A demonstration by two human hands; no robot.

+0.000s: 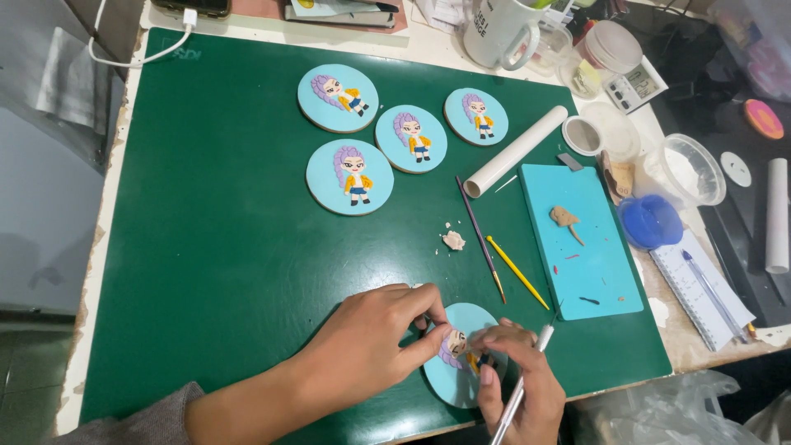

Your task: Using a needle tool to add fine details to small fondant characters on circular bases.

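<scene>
Two bare hands at the lower centre of the frame: left hand (375, 342) on a bare forearm running to the lower left, where a grey knitted sleeve cuff (144, 420) ends; right hand (519, 375) unadorned, no rings or gloves visible

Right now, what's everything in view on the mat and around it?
finished discs: four, light blue with figures, upper mat
worked disc: one, light blue, under both hands
cutting mat: one, green
roller: one, white, right of discs
brushes: two, purple and yellow, centre
clay scrap: one, beige
board: one, turquoise
mug: one, white, top
left hand: on the figure
right hand: holds white tool
</scene>
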